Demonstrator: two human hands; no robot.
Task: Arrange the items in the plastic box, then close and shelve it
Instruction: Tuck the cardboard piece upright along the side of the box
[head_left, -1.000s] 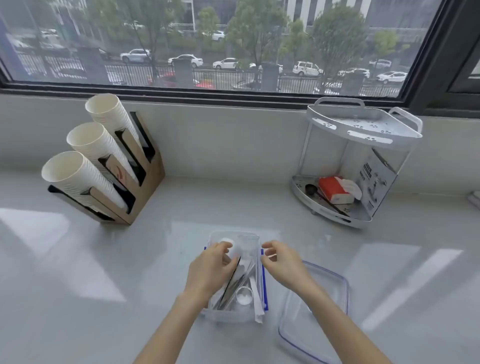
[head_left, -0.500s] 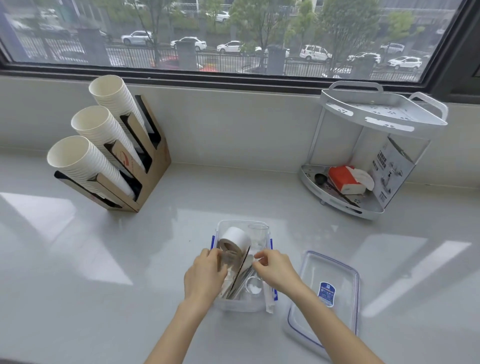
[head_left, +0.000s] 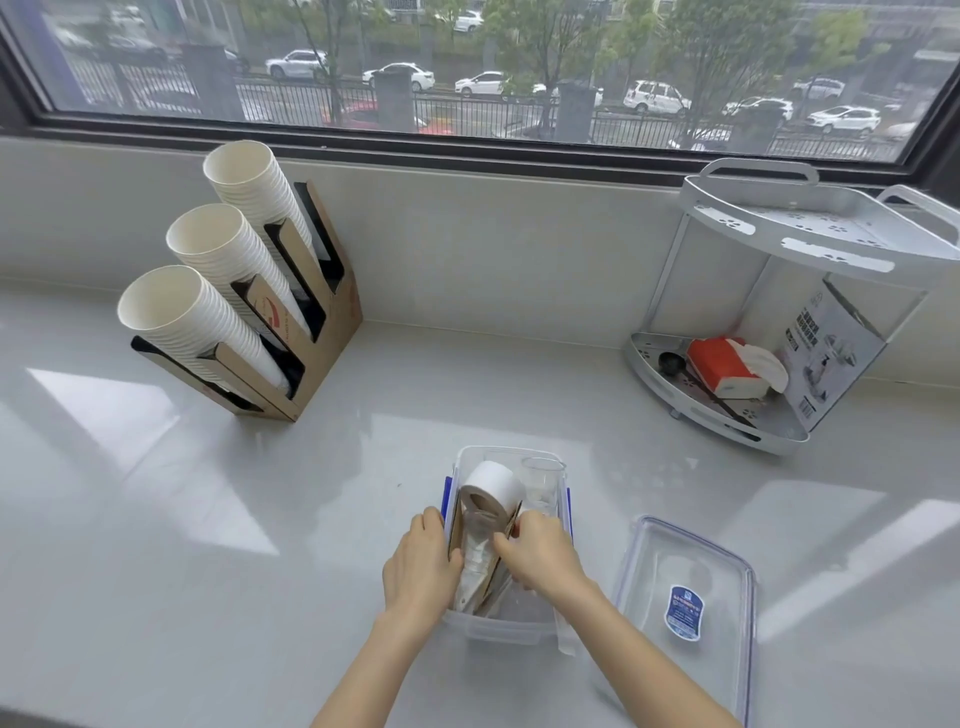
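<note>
A clear plastic box (head_left: 501, 630) with blue side clips stands open on the pale counter in front of me. Inside it are a white tape roll (head_left: 491, 486) at the far left, a small clear cup (head_left: 541, 475) at the far right, and a flat brown card packet (head_left: 475, 553) standing on edge. My left hand (head_left: 421, 566) grips the packet's left side. My right hand (head_left: 543, 551) pinches its right edge inside the box. The clear lid (head_left: 691, 566) with a blue label lies flat to the right of the box.
A brown cardboard holder (head_left: 317, 358) with three stacks of white paper cups stands at the back left. A grey two-tier corner shelf (head_left: 779, 249) at the back right holds a red tissue pack (head_left: 724, 366), a black spoon and a printed box. A window runs behind.
Both hands have moved lower and closer together inside the box, closing on the card packet. The view has tilted down a little and shifted left.
</note>
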